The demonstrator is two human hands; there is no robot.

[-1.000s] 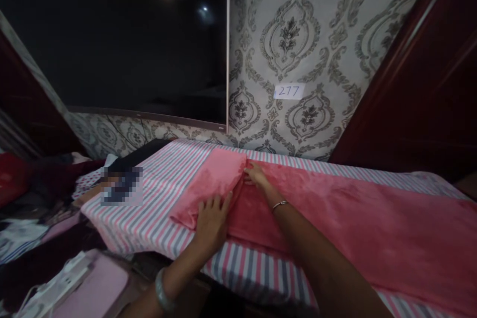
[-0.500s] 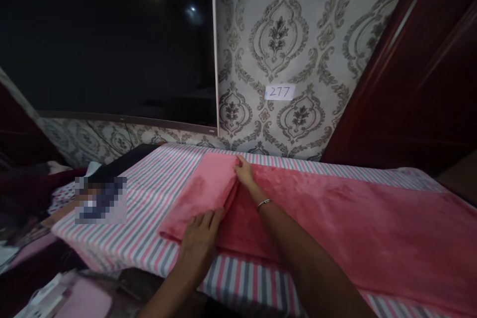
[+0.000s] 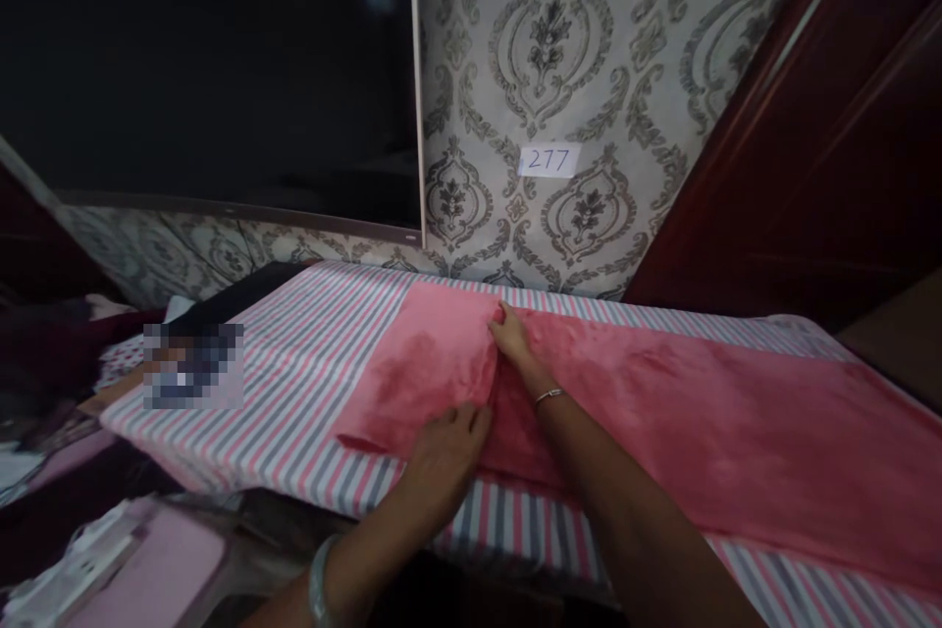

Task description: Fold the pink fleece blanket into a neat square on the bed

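Observation:
A long pink plush blanket (image 3: 699, 422) lies lengthwise, its left end folded over into a flat panel (image 3: 419, 353). At the far corner of that panel my right hand (image 3: 511, 336), a thin bracelet on its wrist, pinches the folded edge between thumb and fingers. Nearer to me, my left hand (image 3: 447, 456) has its fingers closed over the same edge, with the thumb side toward the darker lower layer. A bangle shows on the left wrist. The underside of the fold is hidden.
A striped cloth (image 3: 280, 392) covers the surface under the blanket. Behind it are a large dark screen (image 3: 221, 69) and a patterned wall with a paper marked 277 (image 3: 549, 159). Dark red wooden panels (image 3: 824, 167) stand right. Clothes and a pink item (image 3: 158, 559) lie lower left.
Both hands have moved right with the folded edge, so the folded panel is wider. The blanket's left end has slid slightly right. The view has tilted down a little.

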